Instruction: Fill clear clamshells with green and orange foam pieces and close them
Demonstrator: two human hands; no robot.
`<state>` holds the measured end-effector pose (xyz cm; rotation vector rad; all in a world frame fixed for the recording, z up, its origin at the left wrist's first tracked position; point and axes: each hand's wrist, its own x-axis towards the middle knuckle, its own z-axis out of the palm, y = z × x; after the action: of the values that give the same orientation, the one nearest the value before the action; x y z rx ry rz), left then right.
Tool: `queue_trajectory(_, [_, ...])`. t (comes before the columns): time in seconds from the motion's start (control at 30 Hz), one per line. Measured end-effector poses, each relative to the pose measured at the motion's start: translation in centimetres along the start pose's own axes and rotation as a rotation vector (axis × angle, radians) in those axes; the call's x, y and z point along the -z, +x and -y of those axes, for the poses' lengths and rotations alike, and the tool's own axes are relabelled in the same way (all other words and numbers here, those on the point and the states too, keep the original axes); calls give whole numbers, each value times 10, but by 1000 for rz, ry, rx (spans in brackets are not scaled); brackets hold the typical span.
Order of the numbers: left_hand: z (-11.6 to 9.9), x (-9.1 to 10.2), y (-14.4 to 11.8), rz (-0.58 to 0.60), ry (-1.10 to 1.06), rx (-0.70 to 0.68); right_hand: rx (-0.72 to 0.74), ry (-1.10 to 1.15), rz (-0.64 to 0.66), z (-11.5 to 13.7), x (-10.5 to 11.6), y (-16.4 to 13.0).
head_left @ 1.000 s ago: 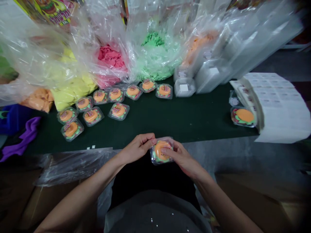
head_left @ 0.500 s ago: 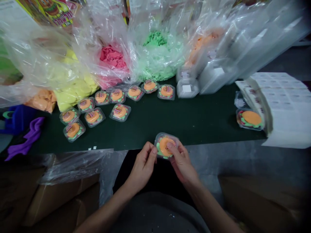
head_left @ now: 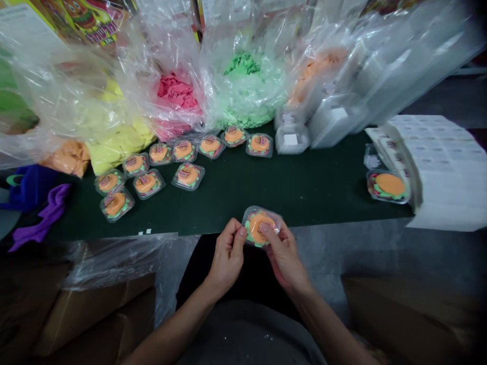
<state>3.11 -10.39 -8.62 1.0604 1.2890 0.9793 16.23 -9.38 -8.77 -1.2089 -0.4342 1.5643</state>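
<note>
Both my hands hold one small clear plastic case (head_left: 260, 227) with an orange, green and red burger-shaped piece inside, at the near edge of the dark green table (head_left: 304, 187). My left hand (head_left: 227, 256) pinches its left side with thumb and fingers. My right hand (head_left: 283, 253) grips the right side, thumb pressed on the lid. Several closed cases (head_left: 152, 170) of the same kind lie in rows at the left back of the table. One more filled case (head_left: 387, 185) sits at the right.
Big clear bags of yellow (head_left: 114, 137), pink (head_left: 175, 101), green (head_left: 243, 86) and orange (head_left: 319, 71) pieces line the back. Stacks of empty clear cases (head_left: 327, 119) stand right of them. Label sheets (head_left: 441, 167) lie at the right, purple cloth (head_left: 38, 218) at the left, cardboard boxes (head_left: 76, 314) below.
The case and my hands have shifted forward to the table's edge. My left fingers went from the case's top left corner down to its left side.
</note>
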Motion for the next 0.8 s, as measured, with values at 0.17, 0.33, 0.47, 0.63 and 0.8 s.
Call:
queue_trajectory(0.17, [-6,21,13,170,92,-2,14,-12,35,-1,3,4])
queue_trajectory(0.33, [-24,34,20,258,211,-36,9,-65,135,0,6,0])
queue_trajectory(0.47, [-22,29,21,221,234,-70,7,-79,151,-2,7,-3])
queue_trajectory(0.63, [-1,19,16,107,28,-11,6,-32,36,-5,2,-1])
queue_trajectory(0.8, [5,13,2,67,74,13,25,51,-58,-7,-6,-4])
